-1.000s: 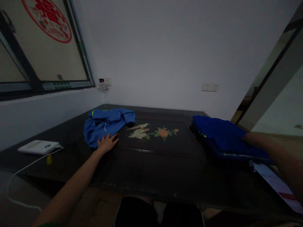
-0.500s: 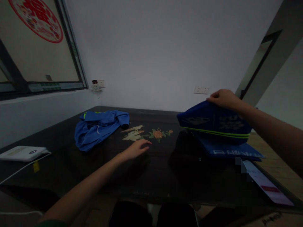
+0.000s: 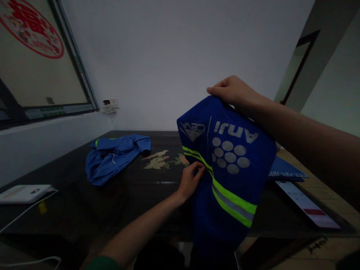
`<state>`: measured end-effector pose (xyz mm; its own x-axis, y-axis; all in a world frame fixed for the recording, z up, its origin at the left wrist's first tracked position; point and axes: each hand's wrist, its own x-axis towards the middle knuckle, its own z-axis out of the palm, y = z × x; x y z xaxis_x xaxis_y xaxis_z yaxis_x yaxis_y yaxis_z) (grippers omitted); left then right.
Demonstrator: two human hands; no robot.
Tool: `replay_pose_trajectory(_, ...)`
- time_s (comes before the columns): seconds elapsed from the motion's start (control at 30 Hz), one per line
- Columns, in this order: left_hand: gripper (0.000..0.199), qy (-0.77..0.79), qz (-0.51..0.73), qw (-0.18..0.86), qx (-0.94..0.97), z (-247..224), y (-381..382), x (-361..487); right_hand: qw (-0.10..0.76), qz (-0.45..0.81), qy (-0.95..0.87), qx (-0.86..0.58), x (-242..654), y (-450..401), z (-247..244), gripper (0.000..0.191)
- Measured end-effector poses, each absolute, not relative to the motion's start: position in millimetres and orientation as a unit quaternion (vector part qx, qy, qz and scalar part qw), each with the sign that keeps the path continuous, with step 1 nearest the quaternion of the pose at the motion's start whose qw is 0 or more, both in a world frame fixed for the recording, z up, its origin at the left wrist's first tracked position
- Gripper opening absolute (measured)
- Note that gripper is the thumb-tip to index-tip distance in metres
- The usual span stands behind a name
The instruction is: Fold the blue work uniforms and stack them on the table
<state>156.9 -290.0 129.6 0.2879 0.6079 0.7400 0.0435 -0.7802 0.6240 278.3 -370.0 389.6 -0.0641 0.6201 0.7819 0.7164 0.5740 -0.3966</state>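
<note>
A blue work shirt or jacket (image 3: 236,150), with upside-down white lettering and a yellow-green and grey reflective band, hangs in front of me over the table's near edge. My right hand (image 3: 233,90) is closed on its upper edge and holds it raised. At the band, on the garment's left side, my left hand (image 3: 192,180) pinches the cloth between thumb and fingers. The lower end drops toward my lap, and its full shape is hidden by folds.
On the dark table (image 3: 118,210) lies a crumpled blue garment (image 3: 116,157) at left, beyond a white device (image 3: 25,193) with a cable. To the right are a flat blue piece with white lettering (image 3: 288,170) and a lit phone (image 3: 308,206).
My right hand has lifted the garment off the blue piece at right and brought it left and nearer. My left hand, open and empty before, has moved right and taken hold of it.
</note>
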Motion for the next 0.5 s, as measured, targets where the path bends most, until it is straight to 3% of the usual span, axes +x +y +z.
replay_pose_trajectory(0.07, 0.024, 0.214, 0.542, 0.269, 0.767, 116, -296, 151, 0.516, -0.062, -0.686, -0.509, 280, -371, 386, 0.037)
replay_pose_trajectory(0.2, 0.090, 0.264, 0.437, 0.269, 0.817, 78, -310, 136, 0.538, -0.061, -0.670, -0.508, 284, -378, 382, 0.045)
replay_pose_trajectory(0.27, 0.108, 0.293, 0.358, 0.234, 0.855, 64, -316, 133, 0.541, -0.062, -0.676, -0.496, 285, -380, 379, 0.047)
replay_pose_trajectory(0.33, 0.104, 0.323, 0.288, 0.171, 0.885, 58, -322, 136, 0.524, -0.068, -0.692, -0.492, 284, -378, 372, 0.047)
replay_pose_trajectory(0.5, 0.034, 0.391, 0.182, 0.002, 0.902, 69, -328, 151, 0.423, -0.071, -0.732, -0.529, 285, -368, 350, 0.045)
